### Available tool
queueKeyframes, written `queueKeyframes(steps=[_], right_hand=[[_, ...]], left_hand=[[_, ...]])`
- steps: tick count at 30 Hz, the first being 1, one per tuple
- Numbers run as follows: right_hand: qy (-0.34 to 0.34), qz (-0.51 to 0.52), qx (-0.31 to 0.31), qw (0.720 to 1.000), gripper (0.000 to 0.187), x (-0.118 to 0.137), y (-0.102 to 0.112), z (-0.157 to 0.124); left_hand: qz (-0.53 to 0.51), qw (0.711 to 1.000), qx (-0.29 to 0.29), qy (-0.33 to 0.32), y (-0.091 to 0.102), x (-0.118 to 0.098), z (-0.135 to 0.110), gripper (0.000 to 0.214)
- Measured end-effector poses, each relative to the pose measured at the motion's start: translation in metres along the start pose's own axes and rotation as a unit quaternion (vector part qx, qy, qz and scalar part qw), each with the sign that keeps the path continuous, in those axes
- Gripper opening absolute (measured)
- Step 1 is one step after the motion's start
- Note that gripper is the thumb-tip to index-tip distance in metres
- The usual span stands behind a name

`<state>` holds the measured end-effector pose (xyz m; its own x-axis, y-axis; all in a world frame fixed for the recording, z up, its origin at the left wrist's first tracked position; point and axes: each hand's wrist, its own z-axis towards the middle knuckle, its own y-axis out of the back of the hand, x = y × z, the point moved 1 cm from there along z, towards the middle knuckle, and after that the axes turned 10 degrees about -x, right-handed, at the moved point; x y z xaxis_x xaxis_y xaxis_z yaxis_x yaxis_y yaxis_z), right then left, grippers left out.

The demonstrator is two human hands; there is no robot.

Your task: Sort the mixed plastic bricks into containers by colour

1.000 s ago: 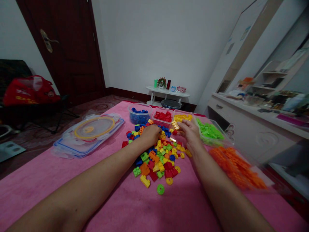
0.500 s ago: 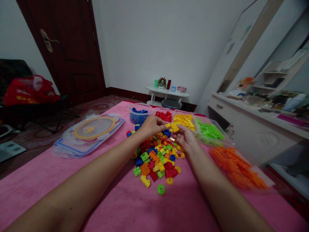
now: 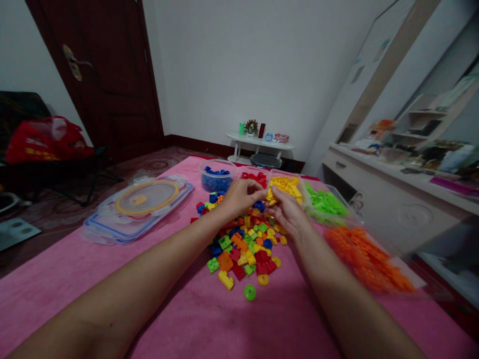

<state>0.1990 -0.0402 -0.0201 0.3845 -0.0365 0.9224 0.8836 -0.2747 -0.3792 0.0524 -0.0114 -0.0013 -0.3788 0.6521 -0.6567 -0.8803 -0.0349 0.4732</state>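
Above a mixed pile of toy building bricks (image 3: 239,244), my two hands are close together. My right hand (image 3: 287,212) is closed around yellow building bricks (image 3: 270,197), which show at its thumb and fingertips. My left hand (image 3: 241,198) reaches over the pile from the left, thumb and fingers pinched beside those bricks. What is between its fingertips, if anything, is hidden. Just beyond the hands stands a clear box of yellow bricks (image 3: 286,187), with a box of red bricks (image 3: 254,178) to its left.
At the back left is a round tub of blue bricks (image 3: 217,180). To the right are a box of green bricks (image 3: 325,200) and a container of orange bricks (image 3: 366,259). Stacked plastic lids (image 3: 145,212) lie on the left of the pink cloth (image 3: 179,319). A green ring piece (image 3: 249,292) lies near me.
The left hand has shifted slightly right, its fingertips closer to the right hand. The yellow piece seen at its fingertips before no longer shows there. The right hand's fingers have closed more around the yellow bricks.
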Motion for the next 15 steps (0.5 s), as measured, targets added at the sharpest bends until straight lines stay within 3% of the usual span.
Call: queueKeyframes(steps=[3, 8, 15], right_hand=[[0.008, -0.006, -0.038, 0.999, 0.015, 0.012, 0.009, 0.007], [-0.010, -0.045, -0.083, 0.996, 0.013, 0.022, 0.024, 0.012], [-0.053, -0.173, -0.067, 0.981, 0.014, 0.019, 0.028, 0.018]], left_hand=[[0.057, 0.997, 0.018, -0.039, -0.007, 0.013, -0.002, 0.028], [0.192, 0.971, 0.130, -0.054, -0.025, 0.039, -0.012, 0.032], [0.253, 0.959, 0.122, -0.035, -0.026, 0.041, -0.015, 0.027]])
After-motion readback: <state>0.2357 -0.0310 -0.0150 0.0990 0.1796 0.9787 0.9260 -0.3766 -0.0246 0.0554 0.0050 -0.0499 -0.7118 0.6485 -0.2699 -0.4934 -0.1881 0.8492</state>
